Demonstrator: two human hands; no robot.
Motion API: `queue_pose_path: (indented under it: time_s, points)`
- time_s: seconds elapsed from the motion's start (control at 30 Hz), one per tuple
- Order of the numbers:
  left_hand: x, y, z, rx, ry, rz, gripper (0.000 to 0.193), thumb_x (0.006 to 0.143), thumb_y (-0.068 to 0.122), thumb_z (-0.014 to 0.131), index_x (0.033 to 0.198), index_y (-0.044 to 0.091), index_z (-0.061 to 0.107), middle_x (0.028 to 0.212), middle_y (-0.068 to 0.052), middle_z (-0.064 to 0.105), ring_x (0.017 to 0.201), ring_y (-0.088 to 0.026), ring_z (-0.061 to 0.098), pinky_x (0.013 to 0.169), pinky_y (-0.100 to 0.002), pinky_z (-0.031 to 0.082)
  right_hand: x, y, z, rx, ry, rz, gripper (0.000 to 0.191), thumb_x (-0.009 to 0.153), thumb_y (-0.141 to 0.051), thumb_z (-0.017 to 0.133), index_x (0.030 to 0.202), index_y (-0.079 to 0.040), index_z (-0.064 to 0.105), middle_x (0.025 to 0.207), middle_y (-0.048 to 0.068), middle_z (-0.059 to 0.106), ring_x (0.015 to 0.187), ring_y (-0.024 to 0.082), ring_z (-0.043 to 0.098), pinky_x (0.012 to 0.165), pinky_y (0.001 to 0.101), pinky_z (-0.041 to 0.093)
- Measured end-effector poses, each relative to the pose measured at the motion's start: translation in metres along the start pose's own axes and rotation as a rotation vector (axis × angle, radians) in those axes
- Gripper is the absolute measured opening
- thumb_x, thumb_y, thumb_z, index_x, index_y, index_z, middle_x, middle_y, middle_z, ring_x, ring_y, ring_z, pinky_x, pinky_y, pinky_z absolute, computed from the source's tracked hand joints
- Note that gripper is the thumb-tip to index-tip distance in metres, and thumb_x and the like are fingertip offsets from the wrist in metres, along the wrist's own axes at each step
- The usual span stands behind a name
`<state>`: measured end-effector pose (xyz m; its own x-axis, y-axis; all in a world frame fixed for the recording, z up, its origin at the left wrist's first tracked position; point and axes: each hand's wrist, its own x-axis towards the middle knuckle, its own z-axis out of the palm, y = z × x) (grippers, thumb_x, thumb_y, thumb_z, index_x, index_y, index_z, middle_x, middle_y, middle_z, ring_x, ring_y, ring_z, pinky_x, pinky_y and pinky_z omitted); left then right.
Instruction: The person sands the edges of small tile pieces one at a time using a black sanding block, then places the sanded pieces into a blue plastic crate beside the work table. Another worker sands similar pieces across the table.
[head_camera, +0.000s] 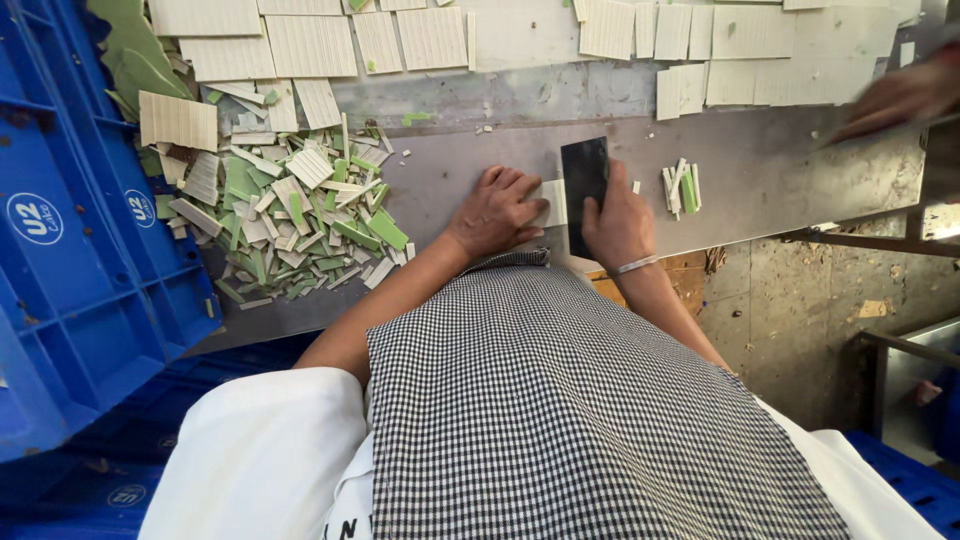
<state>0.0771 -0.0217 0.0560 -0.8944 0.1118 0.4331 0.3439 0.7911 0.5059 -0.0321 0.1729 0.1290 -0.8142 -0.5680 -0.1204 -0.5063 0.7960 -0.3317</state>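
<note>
1. The blade (584, 185) in the right hand (618, 225) is black.
2. The wafer piece (553, 203) under the left hand (497, 213) is cream.
3. The scrap pile (300, 215) mixes cream and green.
4. The crates (80, 290) are blue.
5. The table (760, 170) is grey.
6. The apron (560, 400) is black-and-white check.

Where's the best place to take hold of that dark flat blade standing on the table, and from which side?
Grip the dark blade by its near end, from the right, as the right hand does now: it stands on edge, so thumb and fingers can likely pinch its flat faces. The left hand and pale slab block the other side.
</note>
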Motion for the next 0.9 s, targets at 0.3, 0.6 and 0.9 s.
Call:
queue_pose_path:
  time_s: [0.3, 0.6, 0.9]
  points:
    - [0.0, -0.001, 0.002, -0.024, 0.002, 0.005, 0.045, 0.075, 0.041, 0.083, 0.109, 0.014, 0.072, 0.123, -0.007, 0.06, 0.116, -0.026, 0.056, 0.106, -0.046, 0.038, -0.003, 0.004, 0.0, 0.048, -0.001, -0.03, 0.056, 0.091, -0.01, 0.067, 0.14, -0.002, 0.041, 0.088, 0.03, 0.068, 0.08, 0.053, 0.065, 0.07, 0.061, 0.05]
    - [-0.003, -0.004, 0.008, -0.016, -0.007, 0.0, 0.041, 0.078, 0.042, 0.082, 0.109, 0.016, 0.072, 0.123, -0.006, 0.06, 0.117, -0.026, 0.056, 0.107, -0.046, 0.038, 0.01, -0.016, 0.01, -0.042, -0.068, -0.022, 0.054, 0.091, -0.011, 0.062, 0.142, -0.006, 0.044, 0.076, 0.027, 0.068, 0.07, 0.05, 0.066, 0.064, 0.0606, 0.051]
    - [-0.004, -0.008, 0.012, -0.006, 0.013, 0.016, 0.045, 0.079, 0.045, 0.08, 0.112, 0.015, 0.074, 0.123, -0.007, 0.06, 0.117, -0.027, 0.055, 0.107, -0.047, 0.037, 0.027, 0.007, 0.003, -0.018, 0.029, -0.041, 0.058, 0.09, -0.013, 0.067, 0.14, 0.001, 0.042, 0.084, 0.03, 0.068, 0.079, 0.051, 0.065, 0.072, 0.0601, 0.051]
